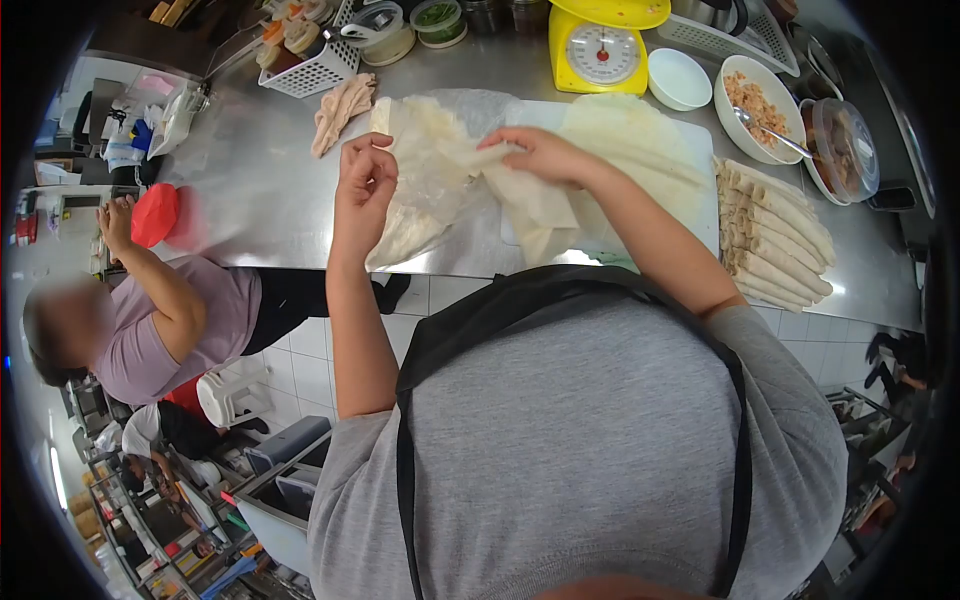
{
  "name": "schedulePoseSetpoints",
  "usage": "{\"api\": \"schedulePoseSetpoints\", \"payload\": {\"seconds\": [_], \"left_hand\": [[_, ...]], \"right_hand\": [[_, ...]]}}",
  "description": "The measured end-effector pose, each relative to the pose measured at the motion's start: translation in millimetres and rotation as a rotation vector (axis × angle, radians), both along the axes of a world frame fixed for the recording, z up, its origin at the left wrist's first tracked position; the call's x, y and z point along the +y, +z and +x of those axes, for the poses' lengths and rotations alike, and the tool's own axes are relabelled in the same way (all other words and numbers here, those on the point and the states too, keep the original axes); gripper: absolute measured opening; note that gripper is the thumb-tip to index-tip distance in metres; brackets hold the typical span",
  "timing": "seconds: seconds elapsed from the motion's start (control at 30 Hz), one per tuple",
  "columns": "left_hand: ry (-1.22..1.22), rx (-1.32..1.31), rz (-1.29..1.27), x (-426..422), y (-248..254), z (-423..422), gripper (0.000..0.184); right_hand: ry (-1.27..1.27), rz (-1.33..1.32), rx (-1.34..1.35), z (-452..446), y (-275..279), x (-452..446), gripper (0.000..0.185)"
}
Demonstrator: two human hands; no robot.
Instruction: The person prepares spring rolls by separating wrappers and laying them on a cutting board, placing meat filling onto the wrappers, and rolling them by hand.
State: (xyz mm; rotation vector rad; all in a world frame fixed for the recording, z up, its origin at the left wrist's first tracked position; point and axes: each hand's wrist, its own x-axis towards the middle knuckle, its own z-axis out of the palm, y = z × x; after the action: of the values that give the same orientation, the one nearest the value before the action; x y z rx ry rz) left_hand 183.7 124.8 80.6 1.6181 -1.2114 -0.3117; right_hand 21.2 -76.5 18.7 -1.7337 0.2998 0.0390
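Note:
My right hand [535, 155] is closed on a thin, pale wrapper sheet [535, 215] that hangs down over the front of the white board [708, 150]. To the left, my left hand [365, 190] is raised with its fingers curled and partly apart, holding nothing that I can see. Beneath and between the hands lies a clear plastic bag [450, 170] with a stack of pale wrappers [405, 225]. More thin wrappers [625, 140] are spread on the board. Right of the board, rolled pieces [775, 235] are piled in rows.
A bowl of orange filling [738, 85] with a spoon, a small white bowl [680, 79], a yellow scale [603, 50] and a lidded container [845, 150] stand behind. A crumpled cloth [343, 110] and white basket [310, 75] are at back left. A co-worker [180, 310] is at the left.

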Motion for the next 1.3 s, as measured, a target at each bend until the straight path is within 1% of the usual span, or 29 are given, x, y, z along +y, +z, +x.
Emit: {"api": "schedulePoseSetpoints", "payload": {"seconds": [0.03, 0.07, 0.1, 0.13, 0.2, 0.23, 0.27, 0.3, 0.33, 0.37, 0.43, 0.47, 0.53, 0.57, 0.63, 0.67, 0.7, 0.8, 0.87, 0.9, 0.97, 1.0, 1.03, 1.07, 1.13, 1.17, 1.23, 1.27, 1.3], "left_hand": [[0.005, 0.001, 0.0, 2.4, 5.1, 0.7, 0.017], [0.046, -0.194, 0.212, 5.7, 12.0, -0.4, 0.019], [0.086, -0.388, 0.425, 8.2, 16.3, -1.2, 0.022], [0.088, -0.387, 0.427, 9.6, 10.8, 3.7, 0.022], [0.109, -0.588, 0.607, 7.7, 0.1, 13.5, 0.035], [0.107, -0.59, 0.607, 5.3, 0.6, 13.9, 0.035], [0.115, -0.432, 0.551, 1.0, 1.9, 13.2, 0.045], [0.123, -0.274, 0.493, -3.8, 6.0, 10.3, 0.056], [0.121, -0.275, 0.491, -6.1, 8.8, 8.1, 0.056], [0.102, -0.218, 0.424, -7.7, 11.7, 5.9, 0.063], [0.081, -0.163, 0.357, -9.0, 16.4, -1.0, 0.071], [0.031, -0.134, 0.357, -8.9, 18.3, -6.2, 0.075], [-0.04, -0.106, 0.394, -5.8, 22.5, -10.7, 0.082], [-0.045, -0.106, 0.394, -3.6, 25.5, -14.1, 0.082], [-0.051, -0.056, 0.343, -3.1, 30.8, -20.9, 0.085], [-0.06, -0.054, 0.344, -5.3, 31.0, -22.2, 0.085], [-0.068, -0.064, 0.339, -7.4, 30.6, -23.9, 0.085], [-0.056, -0.085, 0.321, -15.1, 19.8, -26.1, 0.085], [-0.033, -0.096, 0.306, -21.8, 1.9, -21.2, 0.085], [0.044, -0.129, 0.316, -23.3, -10.8, -11.4, 0.082], [0.117, -0.163, 0.325, -21.9, -35.8, 13.1, 0.08], [0.198, -0.03, 0.319, -18.6, -47.9, 28.4, 0.076], [0.279, 0.103, 0.312, -13.6, -55.4, 42.3, 0.072], [0.305, 0.106, 0.259, -6.7, -58.2, 54.8, 0.067], [0.394, 0.169, 0.219, 4.4, -46.5, 65.9, 0.056], [0.442, 0.312, 0.224, 9.0, -40.4, 71.5, 0.053], [0.564, 0.105, 0.327, 8.8, -14.2, 61.9, 0.047], [0.552, 0.104, 0.328, 8.5, -17.2, 69.2, 0.047], [0.558, -0.169, 0.246, 10.0, -22.5, 83.2, 0.044]], "right_hand": [[-0.069, 0.163, -0.119, 1.3, 5.0, -2.2, 0.034], [-0.065, 0.164, -0.117, 2.4, 11.0, -3.4, 0.034], [-0.205, 0.404, -0.222, 4.1, 31.7, -0.4, 0.032], [-0.348, 0.646, -0.326, 7.5, 46.6, 2.5, 0.03], [-0.329, 0.708, -0.398, 18.1, 59.3, 4.0, 0.03], [-0.313, 0.769, -0.474, 24.0, 62.1, 4.9, 0.029], [-0.317, 0.768, -0.478, 30.6, 58.5, 7.2, 0.029], [-0.162, 0.649, -0.388, 38.0, 49.2, 10.8, 0.029], [-0.007, 0.528, -0.296, 45.1, 39.7, 14.6, 0.029], [-0.008, 0.524, -0.298, 51.6, 30.5, 18.0, 0.029], [0.295, 0.48, 0.086, 63.6, 15.6, 25.2, 0.029], [0.294, 0.478, 0.084, 69.8, 11.3, 26.5, 0.029], [-0.019, 0.7, 0.086, 81.3, 8.1, 28.0, 0.03], [-0.024, 0.7, 0.085, 87.7, 6.8, 28.2, 0.03], [-0.53, 0.941, -0.069, 104.6, 3.9, 24.9, 0.028], [-0.642, 0.926, -0.223, 121.7, -19.0, 21.6, 0.027], [-0.652, 0.926, -0.223, 131.0, -22.3, 21.5, 0.027], [-0.731, 0.784, -0.273, 146.3, -34.9, 25.9, 0.036], [-0.447, -0.469, -0.209, 147.4, -53.0, 29.0, 0.051], [-0.454, -0.469, -0.204, 138.4, -47.3, 29.3, 0.051], [-0.101, -0.859, -0.037, 109.4, -17.0, 27.1, 0.057], [-0.029, -0.872, -0.062, 98.4, -9.9, 16.8, 0.05], [-0.012, -0.704, -0.072, 79.7, 3.5, 3.3, 0.048], [0.004, -0.537, -0.081, 56.8, 10.7, -11.4, 0.046], [-0.147, -0.6, -0.193, 1.3, 6.6, -49.1, 0.033], [-0.218, -0.732, -0.073, -30.0, 6.8, -67.6, 0.025], [-0.417, -0.777, 0.214, -90.5, 7.6, -93.6, 0.022], [-0.506, -0.844, 0.252, -116.8, -0.7, -102.7, 0.021], [-0.598, -0.908, 0.292, -135.0, -10.6, -106.8, 0.019]]}}
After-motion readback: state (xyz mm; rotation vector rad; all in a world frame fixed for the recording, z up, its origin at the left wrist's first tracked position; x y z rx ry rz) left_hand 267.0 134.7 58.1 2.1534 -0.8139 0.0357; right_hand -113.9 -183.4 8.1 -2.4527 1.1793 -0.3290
